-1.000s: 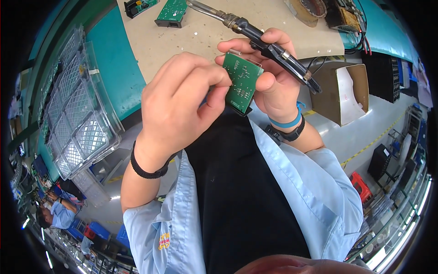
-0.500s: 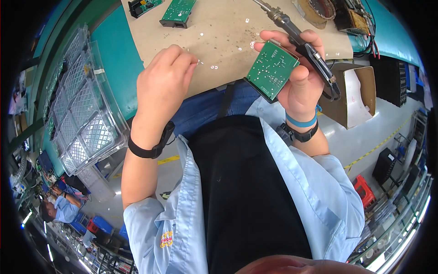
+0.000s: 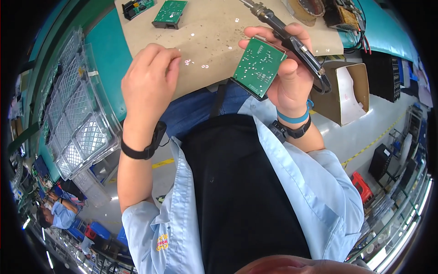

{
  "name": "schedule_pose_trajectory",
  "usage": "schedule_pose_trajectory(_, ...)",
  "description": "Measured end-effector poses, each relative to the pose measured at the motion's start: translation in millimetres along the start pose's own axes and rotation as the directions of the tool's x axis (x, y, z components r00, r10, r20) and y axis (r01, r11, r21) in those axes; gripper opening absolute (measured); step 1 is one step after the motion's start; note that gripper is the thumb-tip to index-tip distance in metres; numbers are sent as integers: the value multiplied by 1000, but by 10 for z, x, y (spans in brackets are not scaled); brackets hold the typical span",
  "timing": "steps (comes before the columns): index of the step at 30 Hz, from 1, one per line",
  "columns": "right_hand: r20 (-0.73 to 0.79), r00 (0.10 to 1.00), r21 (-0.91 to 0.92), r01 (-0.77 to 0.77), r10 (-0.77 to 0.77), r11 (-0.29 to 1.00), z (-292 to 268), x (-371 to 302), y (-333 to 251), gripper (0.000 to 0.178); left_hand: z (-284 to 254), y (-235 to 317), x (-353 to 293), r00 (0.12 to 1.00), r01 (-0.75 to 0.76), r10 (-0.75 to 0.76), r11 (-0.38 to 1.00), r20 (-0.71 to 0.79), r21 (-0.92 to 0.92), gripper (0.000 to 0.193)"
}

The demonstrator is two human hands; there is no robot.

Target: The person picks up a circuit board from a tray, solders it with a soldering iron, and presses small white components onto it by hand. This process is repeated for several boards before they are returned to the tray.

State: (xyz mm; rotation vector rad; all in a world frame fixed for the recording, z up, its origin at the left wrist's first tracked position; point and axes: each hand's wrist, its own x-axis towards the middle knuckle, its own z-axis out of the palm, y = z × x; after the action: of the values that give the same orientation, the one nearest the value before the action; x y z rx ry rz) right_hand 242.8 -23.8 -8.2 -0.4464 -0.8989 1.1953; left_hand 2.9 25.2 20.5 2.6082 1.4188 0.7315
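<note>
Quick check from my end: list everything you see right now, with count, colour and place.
Circuit board: one, green, held in the right hand.
Soldering iron: one, black handle, also in the right hand.
Other boards: two, green, at the bench's far edge.
Work mat: one, tan, on the teal bench, with small pale bits scattered on it.
Trays: a stack, clear plastic, at the left.
Cardboard box: one, brown, at the right.
Left hand: fingertips pinched over the mat, black wristband.
Right hand: blue and black wristbands.
</note>
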Motion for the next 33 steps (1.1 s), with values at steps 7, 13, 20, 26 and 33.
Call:
schedule_pose_trajectory(7, -10, 999, -193, -38, 37, 980, 36, -43, -53, 72, -63, 1, -49, 991, 9, -16, 998, 129, 55, 3)
schedule_pose_trajectory(13, -20, 999, -178, -38, 35, 983, 71, -52, 1, 73, -122, -45, -115, 984, 43, -50, 998, 173, 46, 3)
schedule_pose_trajectory(20, -16, 1000, -37, 5, -6, 999, 52, -40, 59, 64, 29, 11, -36, 998, 2, -4, 1000, 61, 26, 4)
schedule_pose_trajectory(26, -24, 999, -221, -26, 22, 975, -97, -52, -23, 73, 73, 119, 39, 993, -35, 25, 996, 115, 79, 4)
schedule_pose_trajectory(33, 5, 1000, -111, -27, 28, 993, -179, 0, 41, 68, -61, 251, 85, 988, -34, 32, 999, 152, 9, 6)
